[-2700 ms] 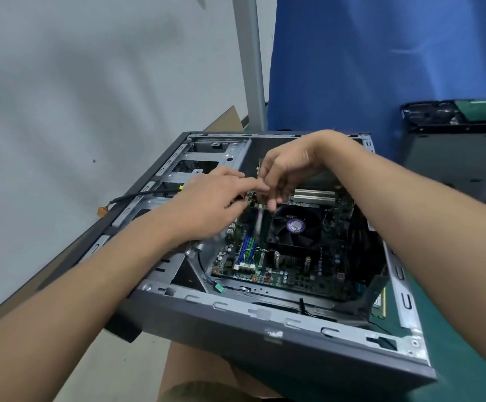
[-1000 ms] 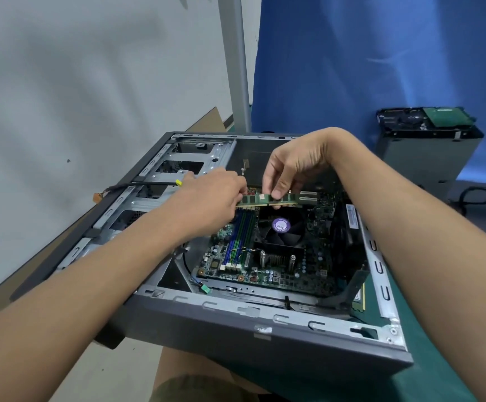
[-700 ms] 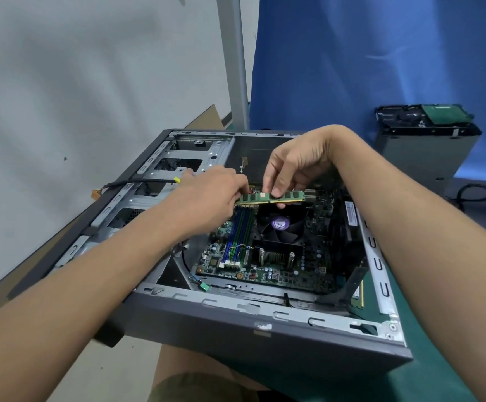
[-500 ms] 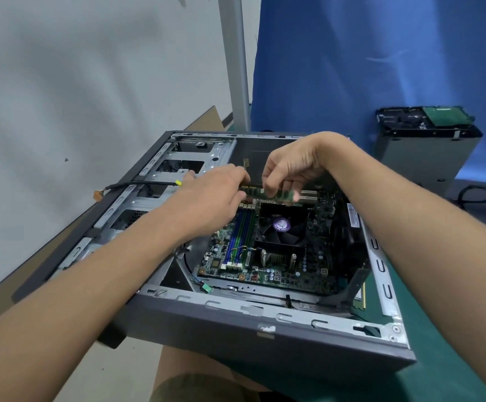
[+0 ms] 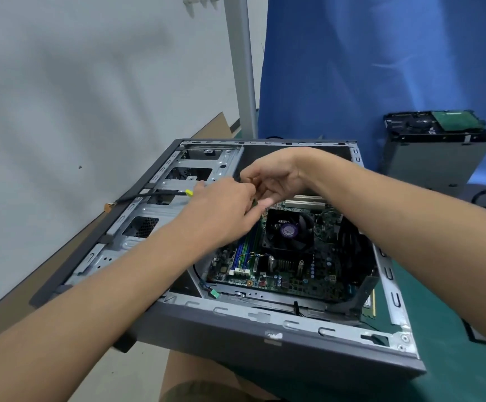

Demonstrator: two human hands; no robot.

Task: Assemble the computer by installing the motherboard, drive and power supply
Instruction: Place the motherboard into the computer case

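The grey computer case lies open on its side with the motherboard inside. A black CPU fan sits at the board's middle, with blue and green memory slots to its left. My left hand and my right hand meet above the far end of those slots. Their fingertips pinch a green memory stick between them. Only a sliver of the stick shows; the fingers hide the rest.
A grey metal box with a green-boarded drive on top stands at the back right. A black cable with a yellow tip crosses the drive bays. Another memory stick lies on the green mat beside the case. A grey pole rises behind.
The stick was held flat and in plain sight above the fan. Both hands have since closed together and shifted left toward the slots, hiding most of it.
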